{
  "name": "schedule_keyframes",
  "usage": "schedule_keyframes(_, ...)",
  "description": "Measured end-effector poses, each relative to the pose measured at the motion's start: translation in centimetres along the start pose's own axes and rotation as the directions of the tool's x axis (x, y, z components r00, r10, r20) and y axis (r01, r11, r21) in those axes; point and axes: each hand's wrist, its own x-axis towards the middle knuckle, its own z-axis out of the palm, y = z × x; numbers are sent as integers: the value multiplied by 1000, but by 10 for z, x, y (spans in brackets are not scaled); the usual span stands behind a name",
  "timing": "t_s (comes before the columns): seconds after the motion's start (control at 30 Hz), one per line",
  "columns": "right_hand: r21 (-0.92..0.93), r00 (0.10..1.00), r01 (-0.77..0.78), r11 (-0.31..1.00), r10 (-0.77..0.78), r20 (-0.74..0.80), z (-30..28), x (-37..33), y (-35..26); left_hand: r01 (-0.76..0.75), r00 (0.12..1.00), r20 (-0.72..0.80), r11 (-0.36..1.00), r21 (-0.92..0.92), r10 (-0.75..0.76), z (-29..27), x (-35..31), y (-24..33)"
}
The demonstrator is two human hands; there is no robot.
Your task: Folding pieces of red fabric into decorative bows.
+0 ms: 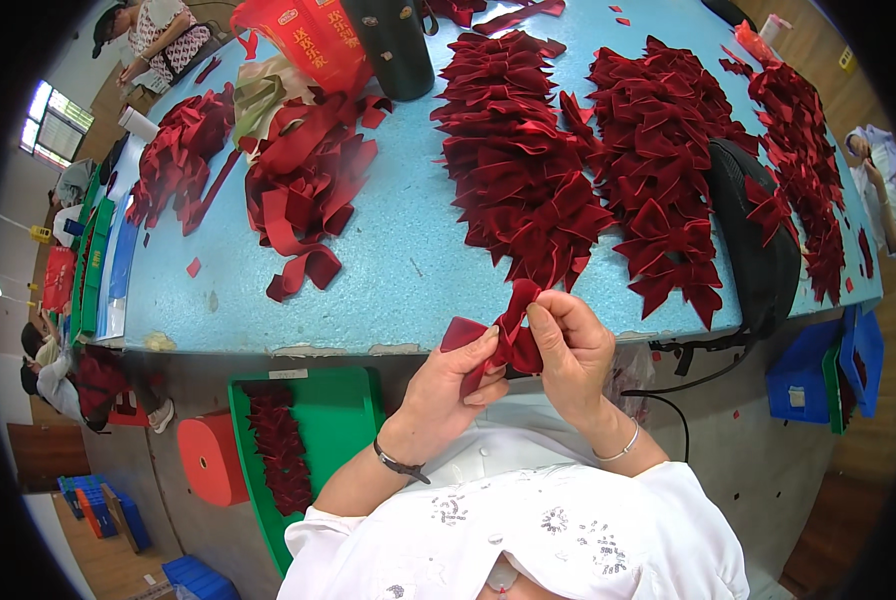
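Between my two hands, just off the table's near edge, is a dark red velvet ribbon bow. My left hand pinches its left side, thumb on top, with a ribbon end sticking out past the fingers. My right hand grips the upper right loop between thumb and fingertips. Beyond my hands lies a long pile of finished-looking red bows, and a second bow pile stands to its right. Loose red ribbon strips lie tangled to the left.
A dark green bottle and a red bag stand at the back. A black bag hangs over the right edge. Below are a green crate holding bows, a red ribbon roll and blue bins. Other people sit around.
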Motion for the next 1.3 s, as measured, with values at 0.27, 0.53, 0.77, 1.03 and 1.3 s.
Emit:
schedule_keyframes(0.27,86,995,-80,993,76,59,-3,-3,-5,20,1000,-17,1000,-24,-20,1,0,-1)
schedule_keyframes(0.53,34,993,-85,996,82,82,-5,-1,-5,-88,987,-124,992,92,99,10,-2,0)
schedule_keyframes(0.77,-66,998,-37,997,40,51,-7,1,-2,-268,927,-180,917,294,328,13,-3,-6)
schedule_keyframes(1.03,-56,1000,-3,998,5,31,-4,5,0,-397,806,-138,697,597,576,15,-4,-8)
schedule_keyframes(1.3,-100,997,25,995,-17,76,-8,5,6,-423,777,-55,585,692,627,14,-4,-4)
